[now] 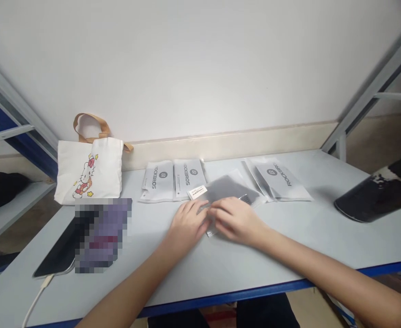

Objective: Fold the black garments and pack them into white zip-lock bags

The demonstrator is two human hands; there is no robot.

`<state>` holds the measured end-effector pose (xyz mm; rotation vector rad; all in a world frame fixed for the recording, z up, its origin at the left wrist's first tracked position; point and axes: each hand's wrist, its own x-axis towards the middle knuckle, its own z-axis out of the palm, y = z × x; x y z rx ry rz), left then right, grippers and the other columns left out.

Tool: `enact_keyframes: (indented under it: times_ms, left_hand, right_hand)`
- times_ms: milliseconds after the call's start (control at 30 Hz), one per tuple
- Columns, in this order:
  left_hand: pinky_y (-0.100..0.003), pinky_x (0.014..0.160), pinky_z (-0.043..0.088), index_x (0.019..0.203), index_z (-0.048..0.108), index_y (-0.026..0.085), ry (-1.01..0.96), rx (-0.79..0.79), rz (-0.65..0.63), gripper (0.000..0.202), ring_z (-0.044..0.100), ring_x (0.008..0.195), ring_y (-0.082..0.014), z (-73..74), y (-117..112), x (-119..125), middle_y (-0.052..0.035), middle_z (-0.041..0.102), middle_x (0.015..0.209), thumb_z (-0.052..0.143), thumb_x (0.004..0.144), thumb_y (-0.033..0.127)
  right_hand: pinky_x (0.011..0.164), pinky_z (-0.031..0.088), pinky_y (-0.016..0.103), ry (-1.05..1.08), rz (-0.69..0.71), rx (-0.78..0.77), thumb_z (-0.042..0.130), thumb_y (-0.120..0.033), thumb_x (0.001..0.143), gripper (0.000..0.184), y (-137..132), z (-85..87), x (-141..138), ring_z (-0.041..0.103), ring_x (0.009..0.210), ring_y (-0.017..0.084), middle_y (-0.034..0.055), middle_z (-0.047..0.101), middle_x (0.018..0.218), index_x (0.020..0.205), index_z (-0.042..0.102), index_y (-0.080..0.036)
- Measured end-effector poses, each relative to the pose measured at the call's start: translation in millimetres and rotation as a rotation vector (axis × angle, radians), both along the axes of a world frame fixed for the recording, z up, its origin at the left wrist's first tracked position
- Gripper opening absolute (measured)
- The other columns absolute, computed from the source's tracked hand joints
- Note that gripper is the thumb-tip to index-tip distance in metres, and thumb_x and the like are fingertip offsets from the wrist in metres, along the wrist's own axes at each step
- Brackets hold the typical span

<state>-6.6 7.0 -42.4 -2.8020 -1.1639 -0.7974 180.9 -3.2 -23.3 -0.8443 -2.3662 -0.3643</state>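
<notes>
My left hand (190, 221) and my right hand (239, 220) meet at the near end of a clear plastic bag (234, 183) with something flat and dark grey inside. The fingers of both are bent and closed on the bag's edge, though the fingertips partly hide each other. A white label with a barcode (198, 192) shows just beyond my left fingers. Behind the hands lie flat ROCKBROS packages: one on the left (158, 180), one beside it (189, 175), and one on the right (278, 178) overlapping another clear sleeve.
A white tote bag (88, 171) with tan handles stands at the back left. In front of it lie a dark tablet-like device (58, 248) with a white cable (38, 296) and a blurred-out purple item (106, 237). A dark cylindrical object (378, 193) leans in at the right.
</notes>
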Motion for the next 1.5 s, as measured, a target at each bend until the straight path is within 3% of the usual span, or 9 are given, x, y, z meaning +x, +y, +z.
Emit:
enact_keyframes:
  times_ms: [233,400,533,667,800,1033,1167,1300,1500]
  left_hand:
    - [-0.042,0.096,0.04,0.132,0.041,0.026,0.026,-0.239,0.042,0.07,0.05,0.115,-0.0256,4.0,-2.3,-1.3,-0.004,0.053,0.13,0.063,0.073,0.057]
    - [-0.036,0.087,0.042,0.113,0.057,0.025,0.051,-0.129,0.136,0.027,0.061,0.095,-0.0205,2.8,-0.5,-3.0,-0.001,0.068,0.102,0.049,0.089,0.034]
    - [-0.029,0.07,0.043,0.089,0.062,0.026,-0.056,-0.153,0.274,0.019,0.063,0.072,-0.0162,9.4,2.1,-7.3,0.0031,0.07,0.082,0.044,0.091,0.03]
    - [-0.025,0.056,0.04,0.086,0.06,0.026,-0.272,-0.151,0.375,0.016,0.061,0.065,-0.015,15.9,3.7,-13.0,0.0036,0.069,0.081,0.045,0.09,0.029]
    - [-0.026,0.053,0.039,0.08,0.057,0.024,-0.32,-0.105,0.448,0.016,0.056,0.053,-0.0136,14.5,9.0,-19.5,0.004,0.066,0.074,0.045,0.089,0.029]
    - [-0.041,0.099,0.036,0.113,0.054,0.019,-0.267,0.402,0.222,0.029,0.056,0.109,-0.0226,20.8,1.7,-11.0,-0.0064,0.065,0.112,0.052,0.084,0.018]
    - [-0.036,0.099,0.037,0.109,0.056,0.022,-0.257,0.581,0.022,0.03,0.062,0.098,-0.0182,24.4,-12.5,3.7,-0.0001,0.07,0.101,0.063,0.08,0.026]
    - [-0.034,0.094,0.039,0.094,0.058,0.025,-0.354,0.608,0.025,0.014,0.064,0.084,-0.0145,23.5,-11.8,4.8,0.0061,0.072,0.084,0.065,0.081,0.026]
    - [-0.034,0.097,0.037,0.085,0.06,0.028,-0.334,0.591,-0.01,0.007,0.062,0.085,-0.0131,26.3,-13.1,3.2,0.0073,0.07,0.082,0.065,0.081,0.032]
  right_hand:
    - [0.079,0.043,0.045,0.193,-0.75,-0.433,0.047,-0.046,0.083,0.04,30.9,22.3,77.1,0.056,0.094,0.03,0.0125,0.061,0.1,0.111,0.055,-0.018]
    - [0.061,0.047,0.033,0.412,-0.477,-1.022,0.045,-0.057,0.083,0.051,26.6,30.9,94.1,0.056,0.07,0.019,0.0033,0.059,0.079,0.123,0.047,-0.025]
    - [0.066,0.052,0.034,0.622,-0.234,-1.117,0.047,-0.045,0.085,0.047,23.9,34.6,88.8,0.061,0.079,0.018,0.0056,0.059,0.101,0.13,0.043,-0.032]
    - [0.074,0.055,0.04,0.677,0.042,-1.023,0.033,-0.022,0.086,0.044,22.5,35.9,95.6,0.065,0.082,0.017,0.007,0.051,0.128,0.127,0.044,-0.034]
    - [0.079,0.054,0.042,0.651,0.249,-1.057,0.041,-0.021,0.084,0.034,19.2,35.3,97.6,0.064,0.094,0.019,0.006,0.053,0.125,0.115,0.05,-0.031]
    - [0.073,0.055,0.033,0.765,0.076,-0.718,0.061,-0.029,0.082,0.009,10.8,26.1,53.9,0.065,0.075,0.014,0.0033,0.065,0.091,0.088,0.063,-0.022]
    - [0.071,0.052,0.03,0.541,0.077,-0.454,0.054,-0.022,0.088,0.016,-6.0,20.6,24.0,0.063,0.078,0.014,0.0039,0.066,0.088,0.099,0.064,-0.022]
    - [0.063,0.049,0.025,0.293,0.071,-0.288,0.045,-0.017,0.091,0.027,-16.5,15.7,13.5,0.061,0.072,0.013,0.0042,0.065,0.088,0.114,0.057,-0.022]
    - [0.047,0.039,0.024,0.172,0.059,0.031,0.049,-0.011,0.086,0.016,-16.3,4.8,13.9,0.051,0.051,0.011,-0.0006,0.058,0.064,0.097,0.057,-0.019]
